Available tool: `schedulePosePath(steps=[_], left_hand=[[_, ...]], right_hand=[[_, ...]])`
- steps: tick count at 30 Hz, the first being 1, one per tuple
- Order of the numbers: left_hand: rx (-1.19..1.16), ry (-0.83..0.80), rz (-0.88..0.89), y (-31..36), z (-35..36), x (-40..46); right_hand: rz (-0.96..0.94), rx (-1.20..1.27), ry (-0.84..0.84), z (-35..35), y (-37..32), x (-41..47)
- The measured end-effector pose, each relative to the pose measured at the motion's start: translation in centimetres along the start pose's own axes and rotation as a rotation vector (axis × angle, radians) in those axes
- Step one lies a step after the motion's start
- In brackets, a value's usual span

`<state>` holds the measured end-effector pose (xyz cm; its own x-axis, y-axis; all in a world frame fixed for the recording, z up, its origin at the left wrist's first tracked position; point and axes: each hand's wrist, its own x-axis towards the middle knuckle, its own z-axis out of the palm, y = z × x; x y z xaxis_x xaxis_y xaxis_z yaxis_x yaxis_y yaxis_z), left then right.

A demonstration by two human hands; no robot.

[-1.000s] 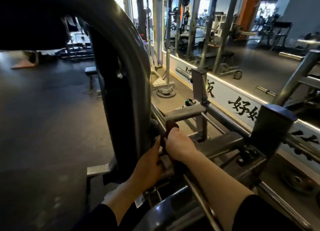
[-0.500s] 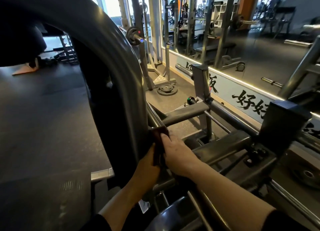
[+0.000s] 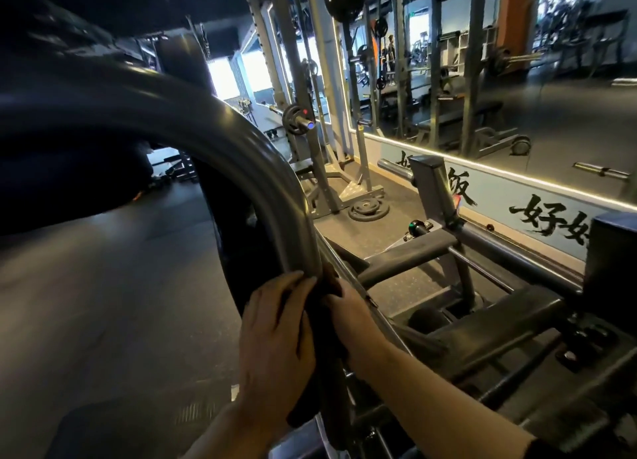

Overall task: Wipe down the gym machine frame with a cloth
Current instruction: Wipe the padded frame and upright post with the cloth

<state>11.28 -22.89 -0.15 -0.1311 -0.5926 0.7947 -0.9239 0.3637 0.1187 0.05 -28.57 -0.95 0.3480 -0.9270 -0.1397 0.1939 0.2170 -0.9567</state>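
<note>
We see two hands and one dark cloth [image 3: 325,288] against the curved frame tube [image 3: 275,196]. Our left hand [image 3: 275,338] lies flat on the tube, fingers straight. Our right hand [image 3: 351,317] pinches the cloth between tube and rail. Since a second ago, both hands have climbed higher up the tube.

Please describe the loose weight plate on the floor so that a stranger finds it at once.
Find the long wall mirror. On the floor before its near end stands a rack; the weight plate lies flat beside its foot. Other plates hang on bars; this one lies down.
</note>
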Motion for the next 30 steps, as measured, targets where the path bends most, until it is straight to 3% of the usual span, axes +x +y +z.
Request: schedulePosePath(steps=[3,9,12,16,19,23,26,30], left_hand=[[0.119,0.014,0.044,-0.9,-1.0,2.9],[0.157,-0.17,-0.03,-3.0,-2.5,6.6],[0.386,-0.314,-0.044,-3.9,-1.9,6.6],[0.344,-0.196,-0.047,-3.2,-2.2,6.6],[0.346,-0.225,-0.026,-3.1,-2.6,6.6],[0.456,-0.329,0.048,-3.5,-3.3,6.9],[0.292,-0.232,0.067,-3.3,-4.8,7.2],[0.256,-0.082,0.07,-3.3,-8.2,9.0]], right_hand=[[-0.074,0.261,-0.001,2.1,-2.2,-1.1],[-0.608,-0.017,0.049,4.4,-8.6,0.5],[-0.59,0.011,0.113,4.3,-4.5,1.0],[-0.479,0.046,0.157,4.2,0.4,0.6],[-0.476,0.01,0.215,4.9,-1.4,0.9],[-0.654,-0.165,0.185,6.1,-8.8,0.5],[-0.776,-0.243,0.137,6.4,-10.3,0.6],[-0.616,-0.095,0.24,5.9,-6.8,0.9]])
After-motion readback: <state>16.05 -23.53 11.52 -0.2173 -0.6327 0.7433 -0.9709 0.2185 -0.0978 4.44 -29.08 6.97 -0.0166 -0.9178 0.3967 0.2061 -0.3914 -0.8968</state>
